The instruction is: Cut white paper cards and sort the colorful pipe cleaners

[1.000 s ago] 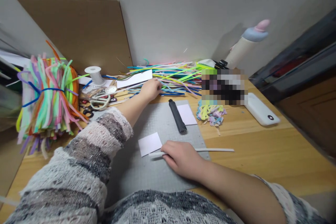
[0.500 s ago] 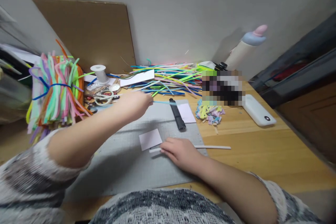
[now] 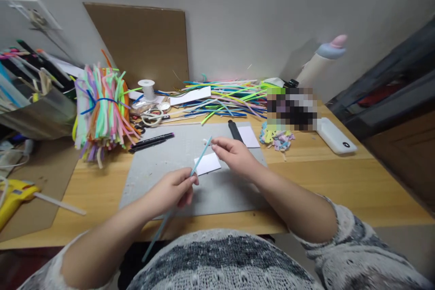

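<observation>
My left hand (image 3: 175, 188) is closed round a light blue pipe cleaner (image 3: 201, 156), which slants up to my right fingertips and hangs down past the table's front edge. My right hand (image 3: 233, 154) is pinched beside the upper end of the blue stem; a small white end (image 3: 205, 142) shows at its fingertips, seemingly of the white pipe cleaner, the rest hidden by the hand. Below the fingers a small white card (image 3: 209, 164) lies on the grey cutting mat (image 3: 152, 176). A black marker-like tube (image 3: 235, 131) is just behind my right hand, beside a pale paper (image 3: 248, 137).
Black pens (image 3: 152, 142) lie on the mat's left. Behind are a bundle of pipe cleaners (image 3: 102, 118), a white spool (image 3: 146, 89), scissors (image 3: 152, 118) and loose pipe cleaners (image 3: 231, 99). Paper scraps (image 3: 277, 137) and a white power bank (image 3: 336, 136) are right; a yellow glue gun (image 3: 16, 197) is left.
My left hand has come back toward me from the far side of the mat with the blue pipe cleaner. My right hand has lifted off the mat, and the view has shifted left.
</observation>
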Motion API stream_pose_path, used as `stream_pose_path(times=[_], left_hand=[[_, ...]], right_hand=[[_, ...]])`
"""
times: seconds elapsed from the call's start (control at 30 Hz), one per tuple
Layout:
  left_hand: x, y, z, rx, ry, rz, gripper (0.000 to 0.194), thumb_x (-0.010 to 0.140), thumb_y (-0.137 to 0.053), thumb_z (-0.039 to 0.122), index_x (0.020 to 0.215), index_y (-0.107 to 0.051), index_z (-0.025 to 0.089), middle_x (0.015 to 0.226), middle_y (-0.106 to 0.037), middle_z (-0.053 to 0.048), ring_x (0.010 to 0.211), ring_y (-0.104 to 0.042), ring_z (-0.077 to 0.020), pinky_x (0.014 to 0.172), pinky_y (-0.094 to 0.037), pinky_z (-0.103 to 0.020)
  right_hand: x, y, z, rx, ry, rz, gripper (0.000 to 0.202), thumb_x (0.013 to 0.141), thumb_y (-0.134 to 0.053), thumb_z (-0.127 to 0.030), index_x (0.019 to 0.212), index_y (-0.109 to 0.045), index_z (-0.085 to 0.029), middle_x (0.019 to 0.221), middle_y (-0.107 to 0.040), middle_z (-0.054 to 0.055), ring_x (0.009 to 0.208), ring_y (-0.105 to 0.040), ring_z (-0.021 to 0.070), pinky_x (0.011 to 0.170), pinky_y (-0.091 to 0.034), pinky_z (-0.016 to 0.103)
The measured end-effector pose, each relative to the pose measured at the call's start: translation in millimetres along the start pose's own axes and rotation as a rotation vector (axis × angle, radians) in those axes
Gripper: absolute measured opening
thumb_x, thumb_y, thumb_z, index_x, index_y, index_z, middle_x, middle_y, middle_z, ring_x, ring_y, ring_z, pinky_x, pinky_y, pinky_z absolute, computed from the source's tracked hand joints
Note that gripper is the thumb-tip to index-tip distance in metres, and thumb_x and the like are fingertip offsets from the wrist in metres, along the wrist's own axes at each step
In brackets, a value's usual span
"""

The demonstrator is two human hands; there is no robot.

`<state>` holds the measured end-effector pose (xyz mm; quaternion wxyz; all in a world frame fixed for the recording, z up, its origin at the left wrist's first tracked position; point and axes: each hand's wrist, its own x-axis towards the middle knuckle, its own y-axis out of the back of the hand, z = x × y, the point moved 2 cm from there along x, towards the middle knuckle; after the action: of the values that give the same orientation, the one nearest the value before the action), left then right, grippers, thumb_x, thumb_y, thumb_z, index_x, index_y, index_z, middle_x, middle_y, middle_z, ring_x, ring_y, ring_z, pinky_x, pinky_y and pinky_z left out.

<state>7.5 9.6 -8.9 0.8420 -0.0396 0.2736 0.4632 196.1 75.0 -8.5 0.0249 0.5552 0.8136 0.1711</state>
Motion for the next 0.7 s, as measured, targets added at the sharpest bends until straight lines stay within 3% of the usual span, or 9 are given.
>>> stream_pose_path(times=[0.2,0.4,0.57,0.7], left_hand=[[-3.4,-6.4,-13.6,-0.113,0.018,0.042,0.019,0.088,-0.036,0.036,0.085,-0.044,0.020,0.048,-0.053,0.005,0.034,-0.045,-0.0093,0.037,-0.034,-0.019],[-2.1,-7.8,-22.9,-0.008,-0.016,-0.036,0.021,0.086,-0.046,0.037,0.077,-0.047,0.018,0.053,-0.054,0.003,0.041,-0.049,-0.0097,0.041,-0.039,-0.021],[30.0,-3.5,-8.7,-0.311,-0.131,0.055,0.029,0.082,-0.056,0.041,0.095,-0.047,0.017,0.066,-0.060,0.000,0.048,-0.057,-0.0118,0.045,-0.042,-0.022],[63.4,-0.4,-0.4,-0.424,-0.183,0.181,0.034,0.078,-0.062,0.041,0.097,-0.046,0.018,0.063,-0.056,0.005,0.039,-0.047,-0.0069,0.037,-0.029,-0.017]], right_hand=[[8.9,-7.9,-17.1,0.034,-0.042,0.005,0.027,0.082,-0.050,-0.040,0.083,-0.061,-0.016,0.060,-0.048,-0.003,0.058,-0.044,0.0110,0.057,-0.035,0.024],[10.8,-20.1,-6.5,0.016,-0.116,-0.017,0.028,0.080,-0.052,-0.042,0.075,-0.060,-0.016,0.052,-0.045,-0.005,0.050,-0.039,0.0093,0.049,-0.029,0.023],[12.7,-27.9,7.3,0.032,-0.145,-0.037,0.028,0.079,-0.051,-0.041,0.070,-0.059,-0.016,0.054,-0.048,-0.004,0.051,-0.042,0.0092,0.051,-0.032,0.022],[8.4,-26.1,20.0,0.017,-0.159,-0.048,0.028,0.081,-0.051,-0.040,0.070,-0.060,-0.015,0.059,-0.053,-0.002,0.056,-0.046,0.0102,0.054,-0.033,0.022]])
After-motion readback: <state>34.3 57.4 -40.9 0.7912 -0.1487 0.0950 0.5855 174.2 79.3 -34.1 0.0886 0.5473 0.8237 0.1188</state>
